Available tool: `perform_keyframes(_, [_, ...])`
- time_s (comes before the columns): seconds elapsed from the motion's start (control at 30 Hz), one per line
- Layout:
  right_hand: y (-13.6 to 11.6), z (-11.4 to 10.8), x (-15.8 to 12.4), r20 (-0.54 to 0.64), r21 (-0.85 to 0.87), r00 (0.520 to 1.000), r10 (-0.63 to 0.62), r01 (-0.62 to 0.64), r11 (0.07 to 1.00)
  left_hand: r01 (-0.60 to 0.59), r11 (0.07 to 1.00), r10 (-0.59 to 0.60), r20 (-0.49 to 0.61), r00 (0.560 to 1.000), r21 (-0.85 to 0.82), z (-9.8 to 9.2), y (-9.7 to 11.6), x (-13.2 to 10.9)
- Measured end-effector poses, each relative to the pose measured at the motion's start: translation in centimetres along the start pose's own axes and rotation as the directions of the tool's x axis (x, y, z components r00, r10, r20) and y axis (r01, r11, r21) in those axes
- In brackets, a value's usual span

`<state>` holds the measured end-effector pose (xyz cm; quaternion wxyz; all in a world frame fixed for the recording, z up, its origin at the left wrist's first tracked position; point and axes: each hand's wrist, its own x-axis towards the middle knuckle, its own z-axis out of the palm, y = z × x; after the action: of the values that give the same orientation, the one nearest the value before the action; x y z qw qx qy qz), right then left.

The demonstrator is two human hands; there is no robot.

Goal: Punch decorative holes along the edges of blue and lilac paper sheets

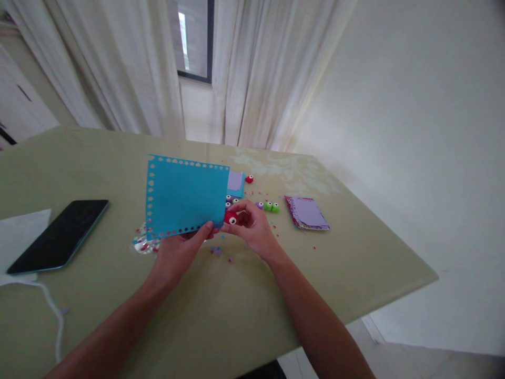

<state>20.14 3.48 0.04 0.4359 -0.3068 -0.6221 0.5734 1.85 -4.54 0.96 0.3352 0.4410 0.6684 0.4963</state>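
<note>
A blue sheet of paper (187,197) is held up, tilted, over the table. Small shapes are punched along its left, top and bottom edges. My left hand (179,252) grips it at the bottom, thumb on the front. At the sheet's lower right corner, my right hand (252,229) is closed on a red craft punch (231,218) with an eye-like white button. Whether the paper is inside the punch's slot cannot be made out. Behind my right hand are purple punches (259,205) and green punches (272,207); another red punch (249,179) lies farther back.
Right of my hands lies a stack of cut paper (307,213); blue and lilac sheets (235,184) lie behind. Punched bits (215,250) are scattered about. Left are a clear bag of confetti (144,243), a dark tablet (61,237) and a white cable (59,316).
</note>
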Motion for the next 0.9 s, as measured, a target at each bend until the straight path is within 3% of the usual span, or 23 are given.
perform_keyframes(0.43, [-0.2,-0.4,-0.1,0.058,-0.086,0.998,0.006,-0.001,0.996,0.005,1.0,-0.005,0.001,1.0,-0.018,0.2,-0.8,0.3])
perform_keyframes(0.9, [-0.3,-0.6,-0.1,0.033,-0.135,0.999,0.016,-0.011,0.991,-0.018,1.0,0.017,-0.034,0.999,-0.011,0.1,0.2,0.1])
